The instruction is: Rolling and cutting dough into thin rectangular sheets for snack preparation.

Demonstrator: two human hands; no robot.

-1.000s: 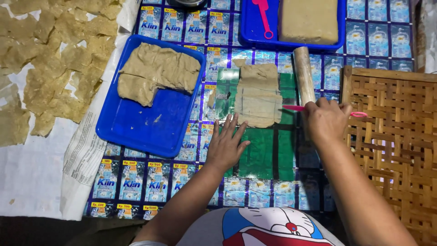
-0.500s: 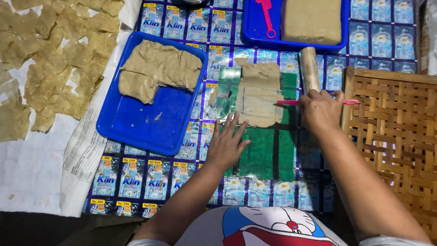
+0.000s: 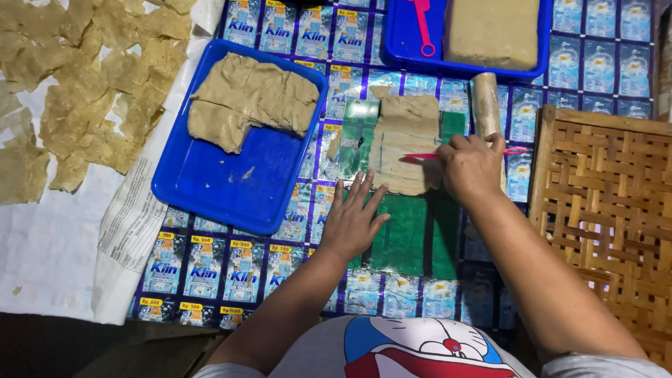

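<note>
**Pink tool drawn across rolled dough sheet; left hand steadying the mat**

Compared with the view a second ago, the right hand [image 3: 472, 168] is found shifted slightly inward along the flat dough sheet [image 3: 404, 143], and the pink cutter [image 3: 420, 155] is laid with its tip further over the sheet. The cut is judged to be under way, not finished; no separated piece is seen yet. The left hand [image 3: 353, 220] is kept in nearly the same place, fingers spread and pressed flat on the green plastic mat [image 3: 406, 234], just below the sheet's lower edge. The right hand is closed around the cutter's handle, pinching it.

The sheet is located at the centre of the work surface, on the green mat, between the near blue tray [image 3: 210, 196] and the woven bamboo tray [image 3: 602, 210].

Counts recorded:
- blue trays: two (near one with a partly cut dough slab [image 3: 252, 101]; far blue tray [image 3: 399, 42] with a dough block [image 3: 493, 31] and a second pink tool [image 3: 422, 28]).
- rolling pin [image 3: 484, 105]: one, beside the sheet.
- thin dried dough pieces [image 3: 84, 84]: many, overlapping on white paper, not countable.
- woven trays: one.
</note>
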